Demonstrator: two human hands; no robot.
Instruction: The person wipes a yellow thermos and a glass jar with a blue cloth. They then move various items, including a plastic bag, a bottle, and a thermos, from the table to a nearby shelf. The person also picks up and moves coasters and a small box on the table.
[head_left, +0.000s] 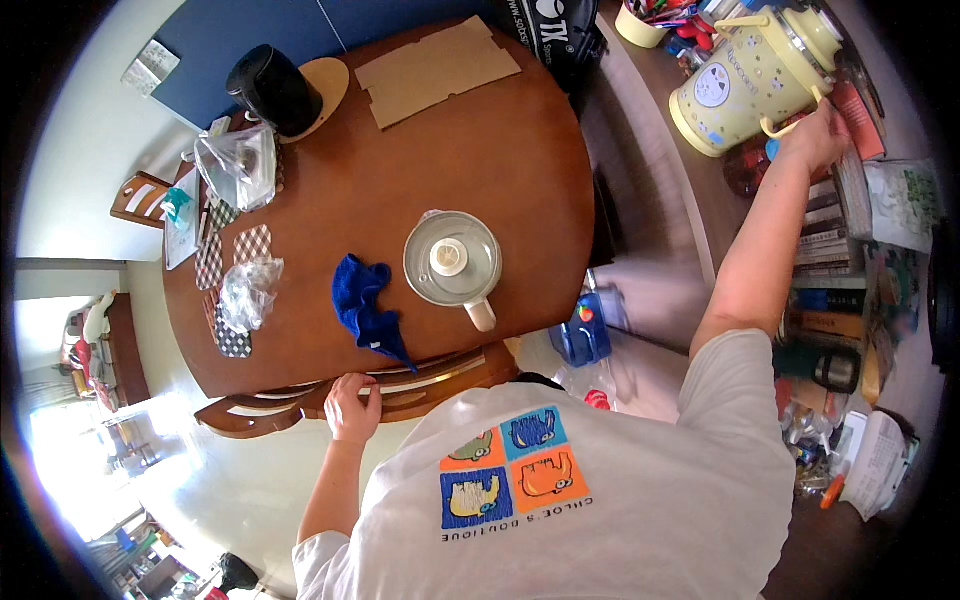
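Observation:
My right hand (821, 139) is closed around a handle of a pale yellow vacuum jug (739, 86) with cartoon prints, at the upper right on a wooden cabinet top. My left hand (352, 405) lies over the wooden chair back (439, 386) at the table's near edge, thumb and fingers apart and loosely bent. On the brown wooden table (465, 169) stands a clear glass pot (454, 259) with a beige handle and a round pale centre piece. A crumpled blue cloth (367, 307) lies left of the pot.
A flat cardboard piece (439, 71), a black cylindrical appliance (277, 90), plastic bags (251, 292) and checkered coasters (210, 259) lie on the table. Books (821, 240) and a pen holder (641, 26) crowd the cabinet. A blue container (585, 330) stands below, between table and cabinet.

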